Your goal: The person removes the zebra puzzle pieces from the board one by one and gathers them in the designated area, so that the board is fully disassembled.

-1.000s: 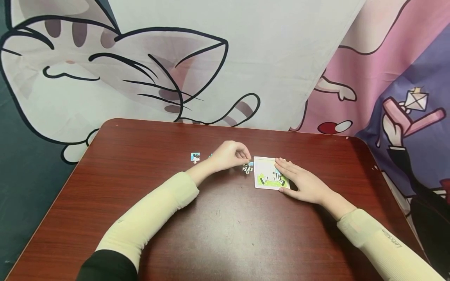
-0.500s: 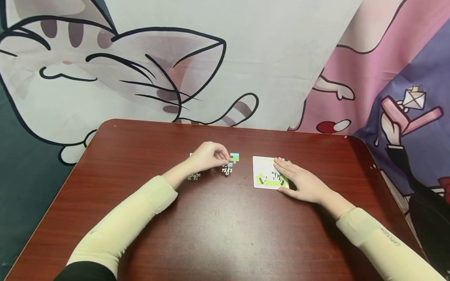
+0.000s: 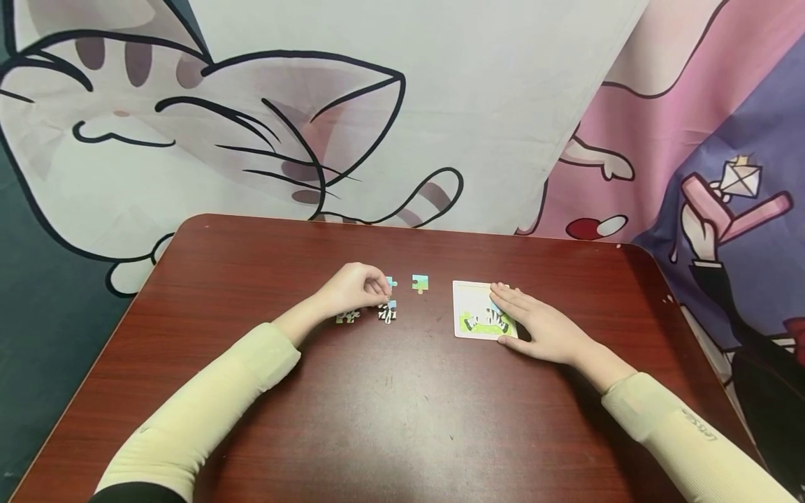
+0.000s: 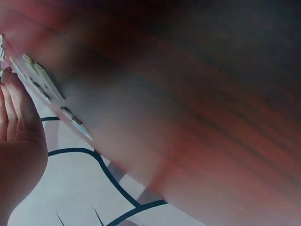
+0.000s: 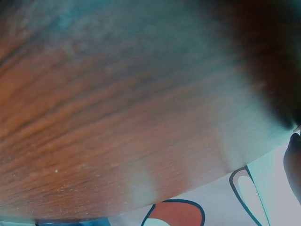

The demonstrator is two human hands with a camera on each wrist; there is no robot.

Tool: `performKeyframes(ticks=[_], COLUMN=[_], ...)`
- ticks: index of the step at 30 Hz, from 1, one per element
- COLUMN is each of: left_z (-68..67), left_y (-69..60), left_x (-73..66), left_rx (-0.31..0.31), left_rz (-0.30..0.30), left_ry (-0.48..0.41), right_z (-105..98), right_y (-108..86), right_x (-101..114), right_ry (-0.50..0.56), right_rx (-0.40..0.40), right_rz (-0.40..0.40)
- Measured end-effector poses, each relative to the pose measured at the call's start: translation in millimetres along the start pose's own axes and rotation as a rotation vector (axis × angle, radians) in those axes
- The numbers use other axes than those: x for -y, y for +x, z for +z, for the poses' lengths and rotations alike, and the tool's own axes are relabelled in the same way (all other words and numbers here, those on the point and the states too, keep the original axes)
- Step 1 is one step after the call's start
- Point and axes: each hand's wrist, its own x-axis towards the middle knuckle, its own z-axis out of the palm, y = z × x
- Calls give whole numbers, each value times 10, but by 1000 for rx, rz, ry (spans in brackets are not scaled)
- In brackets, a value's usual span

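We saw the left hand (image 3: 354, 288) near twelve o'clock on the brown table (image 3: 402, 419), thumb and fingertips pinching the upper edge of a black-and-white striped piece (image 3: 388, 314). At one o'clock from those fingertips we found a blue piece (image 3: 393, 281), partly covered by the fingers; between two and three o'clock, well clear of them, lay a blue-and-green piece (image 3: 420, 282). Another striped piece (image 3: 347, 316) showed at eight o'clock, half hidden under the hand. At three o'clock from the pinched piece, well apart, we had the zebra board (image 3: 470, 307). The right hand (image 3: 542, 327) grasped nothing, its straight fingers resting across the board's three-o'clock side.
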Motion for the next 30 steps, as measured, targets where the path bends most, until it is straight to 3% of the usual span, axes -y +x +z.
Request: performKeyframes(ticks=[13,30], left_z=[6,29], left_y=[9,31], left_x=[55,96], left_rx=[-1,9], left_rz=[53,65], left_ry=[131,164], right_z=[7,0], right_y=[-2,-2], right_x=[2,8], right_ry=[2,-1], right_rx=[-5,-3], right_rz=[-4,0])
